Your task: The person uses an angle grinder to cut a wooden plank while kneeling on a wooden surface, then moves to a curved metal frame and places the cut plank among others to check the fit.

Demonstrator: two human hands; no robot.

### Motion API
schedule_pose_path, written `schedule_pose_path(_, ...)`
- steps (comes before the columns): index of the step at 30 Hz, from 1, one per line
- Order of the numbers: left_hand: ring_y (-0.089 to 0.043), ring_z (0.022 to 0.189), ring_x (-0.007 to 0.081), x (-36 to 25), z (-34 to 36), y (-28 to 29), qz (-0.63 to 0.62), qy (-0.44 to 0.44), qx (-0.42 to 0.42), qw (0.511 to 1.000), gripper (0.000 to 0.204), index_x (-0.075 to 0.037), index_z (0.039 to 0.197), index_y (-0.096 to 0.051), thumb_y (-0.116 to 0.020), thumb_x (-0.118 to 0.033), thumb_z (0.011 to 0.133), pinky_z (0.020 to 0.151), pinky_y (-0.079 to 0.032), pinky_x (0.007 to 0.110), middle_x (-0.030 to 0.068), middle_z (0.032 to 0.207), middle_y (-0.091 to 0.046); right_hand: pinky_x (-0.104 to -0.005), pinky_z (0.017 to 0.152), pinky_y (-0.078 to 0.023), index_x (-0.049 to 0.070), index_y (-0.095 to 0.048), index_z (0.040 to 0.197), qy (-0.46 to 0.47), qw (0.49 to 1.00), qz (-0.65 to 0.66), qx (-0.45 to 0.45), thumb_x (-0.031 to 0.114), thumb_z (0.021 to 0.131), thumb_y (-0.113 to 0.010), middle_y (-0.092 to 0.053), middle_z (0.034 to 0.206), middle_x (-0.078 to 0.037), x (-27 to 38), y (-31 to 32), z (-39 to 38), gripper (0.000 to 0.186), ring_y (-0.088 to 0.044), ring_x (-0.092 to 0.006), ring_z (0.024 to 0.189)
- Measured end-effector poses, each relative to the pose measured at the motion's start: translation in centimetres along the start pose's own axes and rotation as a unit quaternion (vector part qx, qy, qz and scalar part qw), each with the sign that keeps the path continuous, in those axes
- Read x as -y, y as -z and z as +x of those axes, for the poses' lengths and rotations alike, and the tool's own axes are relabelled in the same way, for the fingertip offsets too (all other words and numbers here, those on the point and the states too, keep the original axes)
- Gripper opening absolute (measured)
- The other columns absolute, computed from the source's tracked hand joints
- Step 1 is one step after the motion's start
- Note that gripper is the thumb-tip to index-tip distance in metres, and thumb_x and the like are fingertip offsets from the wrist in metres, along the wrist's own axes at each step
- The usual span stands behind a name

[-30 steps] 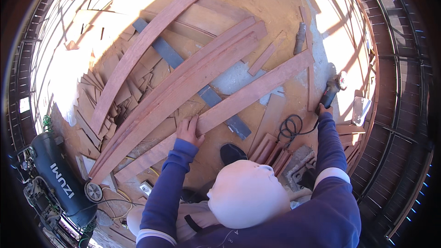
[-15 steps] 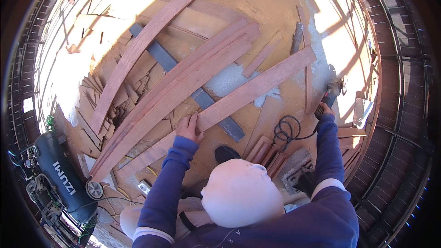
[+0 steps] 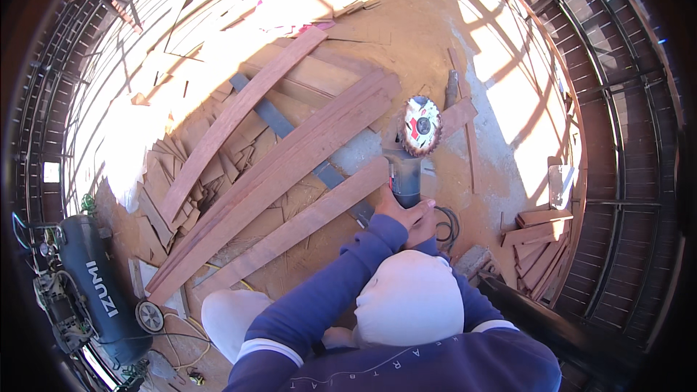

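Left hand [image 3: 397, 209] and right hand [image 3: 422, 226] are holding the power tool [image 3: 405, 180] — fingers curled round it — over the long board [image 3: 305, 223], and should be staying well behind the toothed wheel [image 3: 433, 131].

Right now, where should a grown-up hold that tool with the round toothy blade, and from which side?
Probably by the dark body of the tool, coming from the person's side. The toothed disc sits at the far end, so the near end should keep fingers away from the teeth. The left hand and right hand are both at that near end.
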State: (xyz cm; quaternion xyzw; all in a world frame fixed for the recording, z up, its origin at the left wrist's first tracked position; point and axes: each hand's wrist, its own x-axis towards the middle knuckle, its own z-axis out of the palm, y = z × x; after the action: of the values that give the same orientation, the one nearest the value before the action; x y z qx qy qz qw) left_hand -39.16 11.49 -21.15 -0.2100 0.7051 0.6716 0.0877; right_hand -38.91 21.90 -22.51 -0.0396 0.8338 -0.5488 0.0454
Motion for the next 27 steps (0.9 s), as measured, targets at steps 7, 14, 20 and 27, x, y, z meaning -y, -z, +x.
schedule_pose_path(7,-0.065,0.087,0.0185,1.1,-1.3,4.4,-0.231,-0.031,0.007,0.973,0.046,0.004,0.109,-0.055,-0.077,-0.02,0.075,0.08,-0.053,0.033,0.0125,0.095,-0.067,-0.0422,0.106,-0.036,-0.006,-0.037,0.137,-0.159,0.902,0.226,0.332,0.051,0.086,-0.059,-0.051,0.129,-0.02,-0.8,2.6,3.5,0.08,-0.049,-0.0311,0.123)
schedule_pose_path(14,-0.066,0.083,0.0179,4.1,-1.5,4.3,-0.348,0.042,0.254,0.902,0.038,0.0,0.114,-0.059,-0.072,-0.014,0.081,0.077,-0.053,0.033,0.01,0.095,-0.067,-0.0435,0.088,-0.051,-0.002,-0.051,0.123,-0.169,0.743,0.539,0.358,0.07,0.085,-0.052,-0.062,0.105,-0.018,-1.0,-2.5,5.8,0.082,-0.062,-0.0317,0.099)
schedule_pose_path(20,-0.069,0.087,0.029,4.1,-3.8,1.6,-0.043,0.075,0.089,0.992,0.062,0.002,0.11,-0.059,-0.08,-0.037,0.066,0.082,-0.053,0.036,0.019,0.097,-0.069,-0.0434,0.085,-0.053,-0.001,-0.052,0.121,-0.18,0.853,0.436,0.226,0.069,0.088,-0.047,-0.063,0.106,-0.02,-1.4,0.3,6.1,0.078,-0.064,-0.0328,0.099)
schedule_pose_path(27,-0.067,0.1,0.0339,3.7,-3.5,0.2,0.078,0.122,0.101,0.984,0.079,0.004,0.119,-0.054,-0.083,-0.04,0.06,0.089,-0.052,0.038,0.0249,0.106,-0.066,-0.0416,0.077,-0.056,0.0,-0.055,0.116,-0.254,0.849,0.437,0.155,0.071,0.09,-0.04,-0.065,0.097,-0.017,-2.0,2.1,4.7,0.077,-0.066,-0.0301,0.087)
